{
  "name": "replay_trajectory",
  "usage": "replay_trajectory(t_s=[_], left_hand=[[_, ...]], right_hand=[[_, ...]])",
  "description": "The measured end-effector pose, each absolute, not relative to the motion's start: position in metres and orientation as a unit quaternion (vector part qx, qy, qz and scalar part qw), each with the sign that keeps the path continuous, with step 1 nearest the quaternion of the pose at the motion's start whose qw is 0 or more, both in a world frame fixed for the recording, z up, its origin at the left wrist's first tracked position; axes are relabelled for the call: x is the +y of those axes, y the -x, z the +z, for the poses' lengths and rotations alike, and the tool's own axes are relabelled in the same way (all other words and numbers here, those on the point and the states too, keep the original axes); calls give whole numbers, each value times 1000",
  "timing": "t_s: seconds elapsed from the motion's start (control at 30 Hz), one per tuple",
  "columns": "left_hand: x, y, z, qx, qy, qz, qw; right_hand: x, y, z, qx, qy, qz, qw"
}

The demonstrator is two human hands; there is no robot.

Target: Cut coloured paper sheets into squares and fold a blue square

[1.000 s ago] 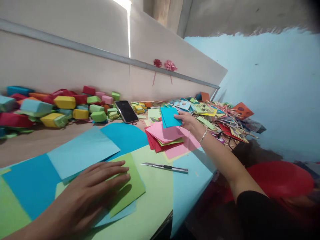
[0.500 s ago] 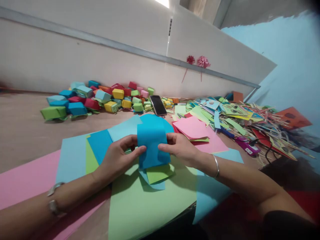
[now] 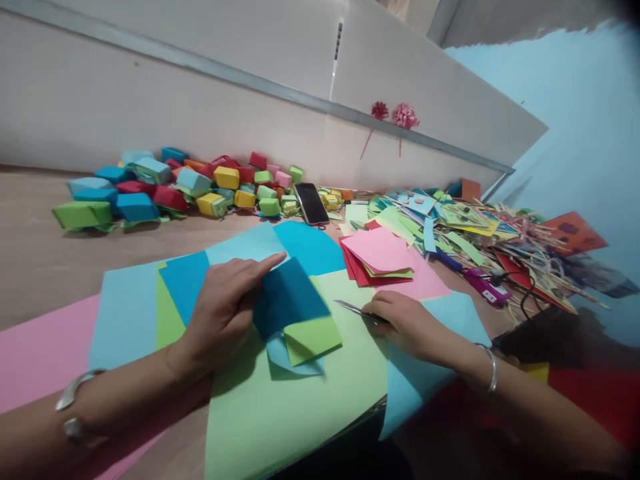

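My left hand [image 3: 223,310] is closed on a dark blue piece of paper [image 3: 293,293], which tilts above the sheets; its index finger extends along the top edge. Under that piece lie a small green paper [image 3: 314,340] and a curled light blue paper [image 3: 293,360]. My right hand [image 3: 407,323] grips scissors [image 3: 356,310], their blades pointing left toward the blue paper but apart from it; the handles are hidden in the fingers. A large pale green sheet [image 3: 300,417] lies below both hands.
Several folded paper boxes [image 3: 187,180] are piled at the back left, beside a phone [image 3: 311,203]. Pink and red paper pieces [image 3: 377,252] lie behind my right hand. Sticks and paper scraps [image 3: 465,220], with a purple power strip [image 3: 485,285], occupy the right side.
My right hand has let go of the blue paper, moved right and toward me, and now holds scissors. The blue paper has turned and tilted in my left hand.
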State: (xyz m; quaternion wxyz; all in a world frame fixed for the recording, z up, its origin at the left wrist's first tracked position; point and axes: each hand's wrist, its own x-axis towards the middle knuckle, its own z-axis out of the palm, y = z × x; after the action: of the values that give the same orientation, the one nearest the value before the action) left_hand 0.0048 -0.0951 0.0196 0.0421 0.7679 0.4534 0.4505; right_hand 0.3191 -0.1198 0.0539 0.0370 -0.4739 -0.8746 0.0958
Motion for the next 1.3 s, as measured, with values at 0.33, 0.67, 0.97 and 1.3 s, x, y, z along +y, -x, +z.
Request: replay_trajectory(t_s=[0.33, 0.67, 0.97, 1.3], left_hand=[[-108, -11, 20, 356, -817, 405, -205], [-126, -26, 9, 333, -913, 223, -80], [-127, -24, 11, 336, -919, 205, -33], [-122, -21, 7, 325, -913, 236, 68]], right_hand=[[-128, -318, 39, -883, 456, 77, 74], [-116, -330, 53, -893, 427, 4, 144], [-87, -315, 42, -921, 376, 39, 100], [-72, -297, 39, -909, 408, 28, 81]])
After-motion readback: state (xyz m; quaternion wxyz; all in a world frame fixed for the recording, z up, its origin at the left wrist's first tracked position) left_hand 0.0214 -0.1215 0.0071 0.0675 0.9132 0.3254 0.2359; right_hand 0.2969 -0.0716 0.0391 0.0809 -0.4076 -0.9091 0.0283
